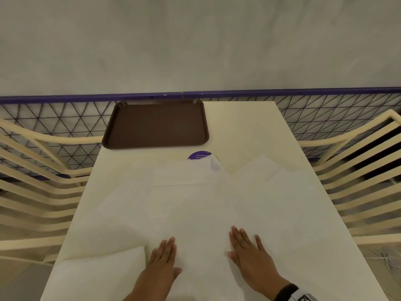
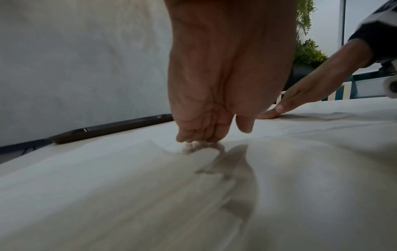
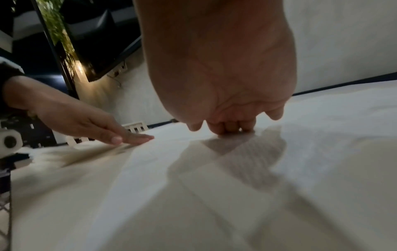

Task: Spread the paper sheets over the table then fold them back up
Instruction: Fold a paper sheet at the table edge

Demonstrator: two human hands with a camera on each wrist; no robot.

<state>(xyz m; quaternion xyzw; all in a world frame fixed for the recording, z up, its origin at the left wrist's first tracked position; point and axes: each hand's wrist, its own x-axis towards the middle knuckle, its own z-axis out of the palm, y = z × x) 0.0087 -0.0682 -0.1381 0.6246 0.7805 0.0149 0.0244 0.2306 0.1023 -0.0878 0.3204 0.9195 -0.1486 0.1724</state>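
Observation:
Several thin white paper sheets [image 1: 195,203] lie spread and overlapping over the near half of the cream table [image 1: 245,127]. My left hand [image 1: 163,255] lies flat on the paper near the front, fingers straight and together. My right hand [image 1: 247,246] presses flat on the paper a little to the right, fingers spread. In the left wrist view my left hand [image 2: 206,135] touches the paper [image 2: 128,186] with its fingertips, and the right hand [image 2: 300,100] lies flat beyond it. The right wrist view shows my right hand [image 3: 229,125] on the paper [image 3: 322,135], with the left hand [image 3: 103,130] flat at the left.
A brown tray [image 1: 156,124] stands at the table's far left corner. A purple round sticker [image 1: 198,155] peeks out from under the far edge of the sheets. Cream slatted chairs [image 1: 39,181] flank both sides, and a purple-railed mesh fence [image 1: 325,105] backs the table.

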